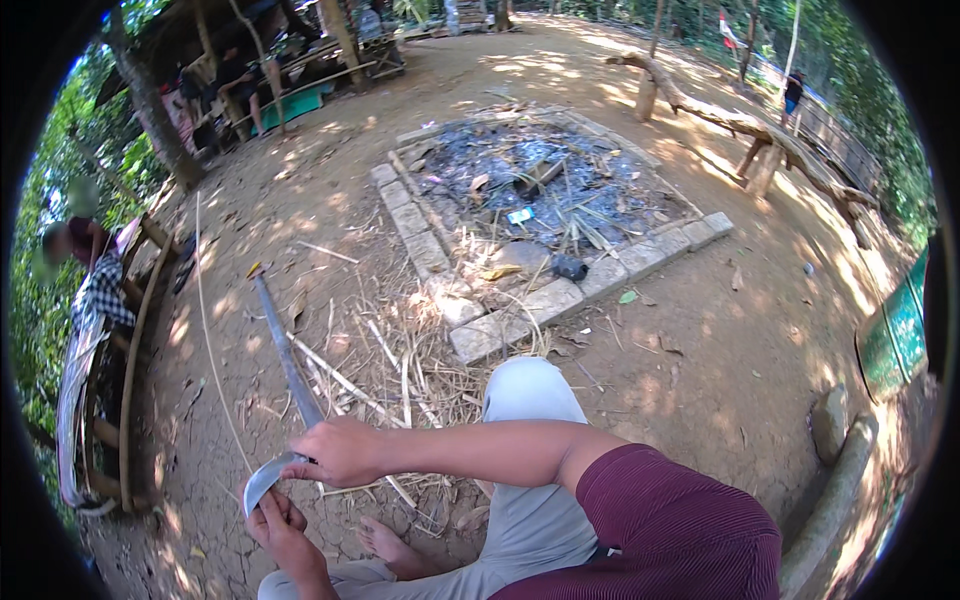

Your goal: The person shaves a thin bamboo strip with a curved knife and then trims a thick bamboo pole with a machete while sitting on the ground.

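Note:
My right hand (345, 452) is wrapped round a knife near the base of its short curved blade (262, 482). The knife's long dark handle (285, 360) stretches away over the ground to a yellowish end. Just below the blade, my left hand (280, 528) is closed, its fingertips pinched close to the metal. A long thin cane strip (212, 340) runs from the far left down to the blade and my left fingers. Exactly where the strip meets the edge is too small to make out.
Shavings and cut stalks (405, 385) litter the dirt ahead. Beyond lies a brick-edged fire pit (600, 272) with ash. A bamboo bench (130, 390) with a person on it stands left. A log bench (720, 118) is at far right; a green drum (895, 325) stands nearer.

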Motion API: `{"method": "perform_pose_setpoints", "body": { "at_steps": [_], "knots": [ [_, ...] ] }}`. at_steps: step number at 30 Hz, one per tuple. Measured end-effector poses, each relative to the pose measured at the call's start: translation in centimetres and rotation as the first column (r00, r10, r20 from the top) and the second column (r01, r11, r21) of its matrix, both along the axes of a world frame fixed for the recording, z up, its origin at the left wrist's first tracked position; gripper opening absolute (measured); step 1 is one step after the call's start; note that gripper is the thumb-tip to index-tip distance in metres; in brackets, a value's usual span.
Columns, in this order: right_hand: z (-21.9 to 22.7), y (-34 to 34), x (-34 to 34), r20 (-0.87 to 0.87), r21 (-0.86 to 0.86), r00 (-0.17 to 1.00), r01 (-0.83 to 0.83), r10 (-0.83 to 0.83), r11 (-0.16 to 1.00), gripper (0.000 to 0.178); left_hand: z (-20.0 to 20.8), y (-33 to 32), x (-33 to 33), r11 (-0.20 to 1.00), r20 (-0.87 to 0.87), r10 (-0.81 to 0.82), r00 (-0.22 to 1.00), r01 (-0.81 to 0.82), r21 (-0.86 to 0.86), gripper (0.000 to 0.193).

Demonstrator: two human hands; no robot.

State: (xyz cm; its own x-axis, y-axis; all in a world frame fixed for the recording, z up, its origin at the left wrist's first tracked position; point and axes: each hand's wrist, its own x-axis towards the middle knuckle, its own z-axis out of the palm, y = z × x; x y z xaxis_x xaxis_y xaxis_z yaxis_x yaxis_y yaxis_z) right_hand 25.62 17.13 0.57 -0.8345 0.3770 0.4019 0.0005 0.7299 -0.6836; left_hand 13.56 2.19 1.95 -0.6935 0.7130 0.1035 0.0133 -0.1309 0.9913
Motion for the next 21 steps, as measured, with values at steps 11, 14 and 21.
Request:
{"method": "perform_pose_setpoints", "body": {
  "at_steps": [11,14,21],
  "knots": [
    [4.0,0.5,-7.8,-0.253,-0.188,0.956,0.104,-0.15,0.977,0.052,8.2,4.3,-2.9,0.994,0.037,-0.06,0.997,0.057,0.089,0.016],
    [3.7,1.7,-8.1,-0.147,-0.2,0.979,0.108,-0.139,0.974,0.048,6.4,5.3,-4.3,0.992,0.046,-0.061,0.997,0.056,0.112,0.015],
    [-0.2,5.1,-8.3,-0.079,0.02,0.995,0.054,-0.052,0.998,0.046,1.3,6.8,-4.5,0.998,0.058,-0.032,0.998,0.035,-0.056,0.014]
  ]
}}
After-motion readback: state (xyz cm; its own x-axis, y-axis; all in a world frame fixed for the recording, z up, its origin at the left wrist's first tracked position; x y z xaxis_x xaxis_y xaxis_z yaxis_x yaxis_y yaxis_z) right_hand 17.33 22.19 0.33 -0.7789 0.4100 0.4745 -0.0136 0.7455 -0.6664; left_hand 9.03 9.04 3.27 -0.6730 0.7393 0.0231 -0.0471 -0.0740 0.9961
